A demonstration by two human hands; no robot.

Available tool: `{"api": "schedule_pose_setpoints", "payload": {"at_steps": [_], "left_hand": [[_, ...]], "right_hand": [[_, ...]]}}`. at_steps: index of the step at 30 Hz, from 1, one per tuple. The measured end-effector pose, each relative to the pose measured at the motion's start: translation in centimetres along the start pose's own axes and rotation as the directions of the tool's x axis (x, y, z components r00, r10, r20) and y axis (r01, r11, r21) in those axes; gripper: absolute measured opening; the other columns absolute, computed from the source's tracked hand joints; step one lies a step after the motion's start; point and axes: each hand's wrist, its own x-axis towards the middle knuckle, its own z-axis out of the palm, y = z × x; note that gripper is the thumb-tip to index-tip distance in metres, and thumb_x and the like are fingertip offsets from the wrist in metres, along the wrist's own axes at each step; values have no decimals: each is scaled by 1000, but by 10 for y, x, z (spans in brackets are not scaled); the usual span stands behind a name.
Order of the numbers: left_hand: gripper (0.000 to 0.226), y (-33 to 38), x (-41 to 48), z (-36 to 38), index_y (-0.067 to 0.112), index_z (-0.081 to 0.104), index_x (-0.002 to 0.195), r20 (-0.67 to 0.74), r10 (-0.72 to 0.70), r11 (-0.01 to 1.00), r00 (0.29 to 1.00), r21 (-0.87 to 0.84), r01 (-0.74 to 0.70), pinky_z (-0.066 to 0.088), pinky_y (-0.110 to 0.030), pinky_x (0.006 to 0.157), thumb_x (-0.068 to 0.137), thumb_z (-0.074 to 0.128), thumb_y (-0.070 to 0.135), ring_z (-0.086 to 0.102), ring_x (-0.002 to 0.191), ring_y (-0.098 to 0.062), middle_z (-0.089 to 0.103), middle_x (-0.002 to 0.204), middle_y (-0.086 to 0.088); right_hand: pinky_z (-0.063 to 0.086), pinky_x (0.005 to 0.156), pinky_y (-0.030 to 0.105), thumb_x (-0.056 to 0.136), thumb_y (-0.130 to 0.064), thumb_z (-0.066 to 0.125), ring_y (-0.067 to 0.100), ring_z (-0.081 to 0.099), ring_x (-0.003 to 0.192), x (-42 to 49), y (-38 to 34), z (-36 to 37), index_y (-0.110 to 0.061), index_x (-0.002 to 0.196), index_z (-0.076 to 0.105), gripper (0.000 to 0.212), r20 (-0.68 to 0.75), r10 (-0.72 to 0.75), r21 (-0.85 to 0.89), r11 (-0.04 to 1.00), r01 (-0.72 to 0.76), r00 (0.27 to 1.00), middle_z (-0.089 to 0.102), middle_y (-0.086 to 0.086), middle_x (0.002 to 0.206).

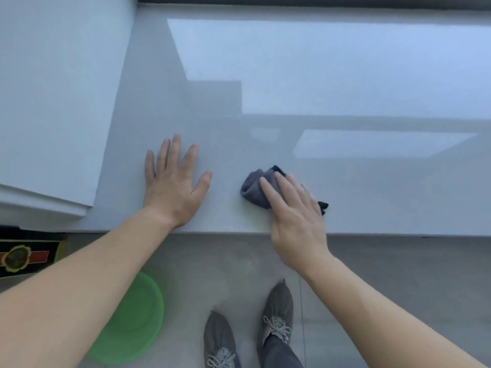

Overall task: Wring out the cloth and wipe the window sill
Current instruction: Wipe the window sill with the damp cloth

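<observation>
A crumpled grey cloth (pixel 254 188) with a dark edge lies on the pale grey window sill (pixel 372 187), near its front edge. My right hand (pixel 295 216) lies flat on top of the cloth, fingers together, pressing it onto the sill. The cloth sticks out to the left of the fingers, and a dark corner shows at the right. My left hand (pixel 174 184) rests palm down on the bare sill to the left of the cloth, fingers spread, holding nothing.
A white wall panel (pixel 53 102) rises at the sill's left end. A green basin (pixel 132 322) stands on the grey floor below my left forearm. My two grey shoes (pixel 276 314) stand close to the sill. A dark patterned object (pixel 26 256) lies at the far left.
</observation>
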Motion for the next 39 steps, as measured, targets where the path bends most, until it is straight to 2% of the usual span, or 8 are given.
{"api": "schedule_pose_setpoints", "payload": {"at_steps": [3, 8, 14, 20, 25, 31, 36, 39], "left_hand": [[73, 23, -3, 1, 30, 15, 155, 24, 75, 993, 997, -88, -73, -10, -40, 122, 89, 13, 61, -8, 152, -16, -2, 167, -2], [70, 49, 3, 3, 26, 11, 156, 27, 115, 987, 993, -118, -111, -9, -38, 122, 93, 18, 54, -7, 152, -16, 1, 167, -3], [64, 70, 29, 5, 25, 6, 157, 19, 129, 985, 991, -115, -126, -10, -40, 122, 101, 27, 47, -12, 152, -17, -6, 166, -3], [67, 89, 60, 15, 27, 1, 157, 59, 122, 992, 991, 20, -123, -13, -47, 121, 98, 20, 52, -17, 151, -19, -12, 166, -2], [74, 86, 58, 19, 30, 1, 157, 56, 126, 990, 990, 62, -130, -10, -48, 121, 90, 10, 59, -17, 151, -18, -12, 166, 0], [71, 88, 58, 18, 28, 11, 157, 31, 129, 990, 991, 53, -130, -5, -49, 122, 93, 17, 57, -12, 152, -17, -5, 167, -1], [70, 89, 58, 20, 28, 14, 157, 27, 127, 991, 992, 36, -128, -2, -50, 122, 94, 21, 56, -11, 152, -17, -2, 167, -2], [69, 90, 57, 20, 25, 21, 156, 3, 131, 991, 991, 35, -131, 3, -52, 121, 93, 25, 55, -1, 153, -21, 8, 166, -6]], "right_hand": [[11, 123, 40, 88, -3, 50, 24, 18, 150, -1, -5, -1, -29, 153, 29, 73, -84, 232, 59, 972, -228, 969, 27, 2, 162], [18, 121, 41, 88, -14, 50, 21, 22, 150, -34, 3, -5, -32, 151, 31, 69, 86, -171, -16, 985, 173, 981, 30, -1, 161], [16, 121, 47, 97, -16, 42, 26, 17, 150, 27, 75, -32, -27, 155, 23, 62, -87, 407, 11, 913, -407, 909, 19, 3, 164], [10, 123, 39, 97, -23, 43, 19, 13, 152, 19, 63, -32, -35, 154, 23, 61, 136, -138, -14, 990, 141, 981, 20, -4, 164], [6, 123, 42, 102, -26, 34, 20, 8, 151, 122, 120, -47, -33, 156, 15, 57, -17, 340, 14, 940, -340, 940, 13, -2, 165], [12, 123, 40, 100, -28, 40, 19, 15, 151, 135, 98, -39, -37, 153, 24, 57, 146, -189, -21, 981, 194, 971, 22, -4, 163], [7, 123, 39, 102, -26, 34, 19, 7, 152, 198, 133, -50, -35, 155, 16, 57, 13, 273, 37, 961, -274, 962, 14, -4, 165], [5, 123, 39, 99, -23, 39, 20, 9, 152, 189, 104, -37, -34, 155, 18, 61, 25, 90, 7, 996, -91, 996, 14, -1, 165]]}}
